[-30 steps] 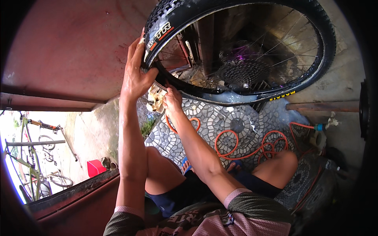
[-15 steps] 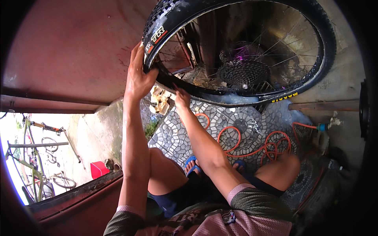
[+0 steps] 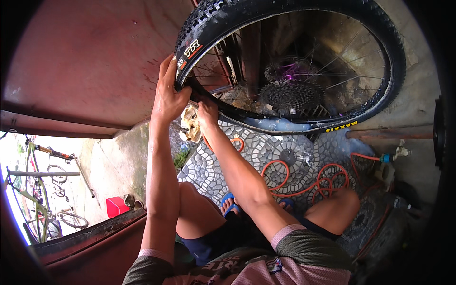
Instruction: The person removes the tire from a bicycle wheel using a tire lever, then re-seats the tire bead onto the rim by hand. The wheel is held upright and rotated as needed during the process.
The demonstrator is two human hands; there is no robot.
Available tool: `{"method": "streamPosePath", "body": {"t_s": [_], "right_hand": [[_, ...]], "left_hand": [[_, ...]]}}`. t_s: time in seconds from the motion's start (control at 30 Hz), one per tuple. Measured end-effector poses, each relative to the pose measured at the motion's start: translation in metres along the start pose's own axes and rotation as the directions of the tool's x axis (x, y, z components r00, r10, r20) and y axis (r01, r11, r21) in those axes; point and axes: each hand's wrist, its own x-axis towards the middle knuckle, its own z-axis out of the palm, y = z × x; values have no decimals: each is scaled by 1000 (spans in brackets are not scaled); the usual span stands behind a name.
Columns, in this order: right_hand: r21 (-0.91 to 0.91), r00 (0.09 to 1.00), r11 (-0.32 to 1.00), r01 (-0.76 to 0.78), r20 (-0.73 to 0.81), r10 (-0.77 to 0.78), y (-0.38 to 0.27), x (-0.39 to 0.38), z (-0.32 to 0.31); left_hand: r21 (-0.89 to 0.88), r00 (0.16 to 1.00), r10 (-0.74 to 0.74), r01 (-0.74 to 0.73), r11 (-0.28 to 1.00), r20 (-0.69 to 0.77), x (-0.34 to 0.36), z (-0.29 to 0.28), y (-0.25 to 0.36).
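A bicycle wheel with a black knobby tire [image 3: 375,107] is tilted in front of me, filling the upper middle. White foamy residue clings to its tread and lower edge. My left hand [image 3: 168,97] grips the tire at its left end, fingers behind and thumb curled over the near edge. Close beside it, my right hand [image 3: 207,113] closes on the lower-left edge of the tire and rim, its fingertips partly hidden inside. Through the thin spokes show a dark cassette [image 3: 293,97] and a purple hub [image 3: 292,71].
An orange hose [image 3: 289,194] loops over the pebble-mosaic floor [image 3: 247,161] and reaches a tap [image 3: 403,151] at right. A reddish metal panel [image 3: 85,61] stands at left. Crumpled pale paper [image 3: 190,126] lies below my hands. Outside are a bicycle frame [image 3: 40,209] and a red container [image 3: 116,206].
My right hand has slid left along the tire's lower edge, nearer to my left hand. The wheel has shifted slightly; my left hand keeps its hold.
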Motion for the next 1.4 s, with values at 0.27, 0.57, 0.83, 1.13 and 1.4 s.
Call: {"method": "streamPosePath", "body": {"t_s": [0.27,0.57,0.83,1.13,1.4], "right_hand": [[108,993,990,-88,86,79,11,-9,37],[441,920,808,-392,192,341,-21,-29,64],[612,802,542,-575,294,520,-70,-34,26],[566,874,668,-483,273,401,-56,7,12],[546,934,759,-356,223,278,-45,4,27]], "left_hand": [[63,1000,-20,21,998,-9,-9,-22,-2],[62,998,-62,61,996,10,-10,-34,-15],[-1,1000,3,-3,1000,-13,-5,-13,-20],[33,999,24,-25,999,40,13,14,-7],[58,998,67,-67,996,6,8,-2,-9]]}}
